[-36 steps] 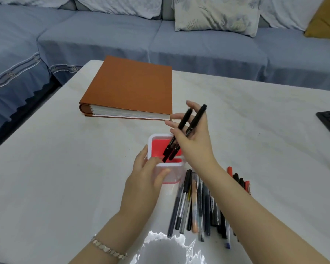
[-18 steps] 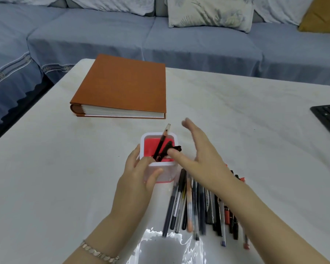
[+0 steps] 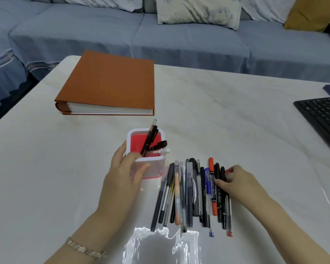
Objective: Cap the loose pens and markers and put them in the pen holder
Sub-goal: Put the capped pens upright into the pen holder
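While the left hand (image 3: 122, 174) wraps its grip around the pen holder (image 3: 151, 168) to steady it on the surface (image 3: 236, 121), the right hand (image 3: 240, 182) reaches into the row of loose pens (image 3: 191, 195) just beside the holder; its fingers (image 3: 220, 182) touch a black marker (image 3: 218, 191), whether pinched I cannot tell. Picking the next pen is the step in hand; next it needs lifting, a cap check, then dropping in. I count about four pens in the holder, roughly fifteen loose.

A glossy plastic pen holder (image 3: 152, 171) stands on a smooth, shiny table (image 3: 46, 168) near a matt cloth-covered album (image 3: 111, 82).
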`<state>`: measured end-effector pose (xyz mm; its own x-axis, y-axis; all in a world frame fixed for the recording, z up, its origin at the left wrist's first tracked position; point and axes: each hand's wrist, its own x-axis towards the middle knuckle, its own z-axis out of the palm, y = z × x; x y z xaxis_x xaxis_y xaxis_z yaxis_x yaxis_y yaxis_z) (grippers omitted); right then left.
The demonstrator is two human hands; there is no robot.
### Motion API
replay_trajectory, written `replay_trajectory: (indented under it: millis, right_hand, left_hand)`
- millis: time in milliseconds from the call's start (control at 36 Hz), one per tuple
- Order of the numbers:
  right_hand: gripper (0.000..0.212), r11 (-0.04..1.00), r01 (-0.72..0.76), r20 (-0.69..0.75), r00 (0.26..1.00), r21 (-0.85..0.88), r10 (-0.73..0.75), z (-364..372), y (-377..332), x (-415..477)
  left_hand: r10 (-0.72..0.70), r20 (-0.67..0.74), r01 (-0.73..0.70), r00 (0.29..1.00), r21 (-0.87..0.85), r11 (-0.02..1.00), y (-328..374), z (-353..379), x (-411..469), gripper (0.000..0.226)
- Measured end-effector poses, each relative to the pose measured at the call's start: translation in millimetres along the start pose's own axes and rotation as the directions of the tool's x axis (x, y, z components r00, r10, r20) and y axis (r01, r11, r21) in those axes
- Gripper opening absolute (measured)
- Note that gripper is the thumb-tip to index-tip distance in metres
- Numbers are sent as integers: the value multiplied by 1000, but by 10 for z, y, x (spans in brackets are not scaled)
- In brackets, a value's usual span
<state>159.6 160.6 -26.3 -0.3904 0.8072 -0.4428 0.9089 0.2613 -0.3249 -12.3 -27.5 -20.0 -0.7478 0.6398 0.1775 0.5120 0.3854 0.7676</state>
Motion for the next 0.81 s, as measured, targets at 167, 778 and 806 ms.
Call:
replay_trajectory:
  millis: [167,778,806]
  right_hand:
    - [28,991,6,-21,1000,134,-3,50,11,138]
    - [33,273,811,-690,584,517,-428,-466,-1290,-551]
    - [42,286,816,-685,578,503,-443,-399,-1328,-529]
  left_hand:
    - [-19,11,19,1000,-9,1000,15,0,0,11]
    - [-4,3,4,1000,-48,999,48,-19,-32,9]
    - [-9,6,10,1000,-46,999,47,-19,-30,8]
